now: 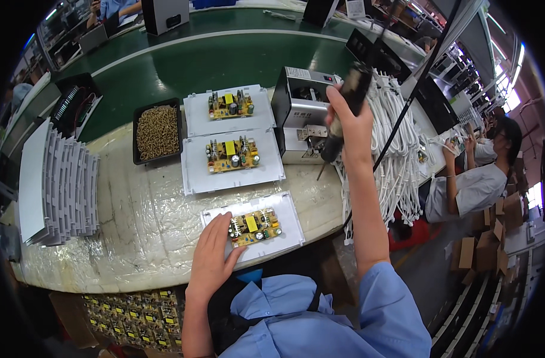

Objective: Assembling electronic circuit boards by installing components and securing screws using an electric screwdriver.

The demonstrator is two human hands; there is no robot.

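My left hand (211, 253) lies with stretched fingers and thumb apart at the left side of the nearest circuit board (252, 225). That board, with a yellow transformer in its middle, sits on a white plastic panel (291, 221) at the table's front edge. Raised at the right, my right hand (355, 119) grips a dark electric screwdriver (332, 148). Its bit points down, away from the board, beside a silver and black screw feeder (302, 138). Two more boards, a middle one (232, 154) and a far one (231, 104), rest on white panels behind.
A black tray (135, 156) holds brass-coloured screws. Stacked white panels (60, 185) stand at the left. Bundled white cables (389, 149) lie right of the feeder, with a black cord crossing. Below the table is a box of boards (132, 319). A co-worker (475, 179) sits at right.
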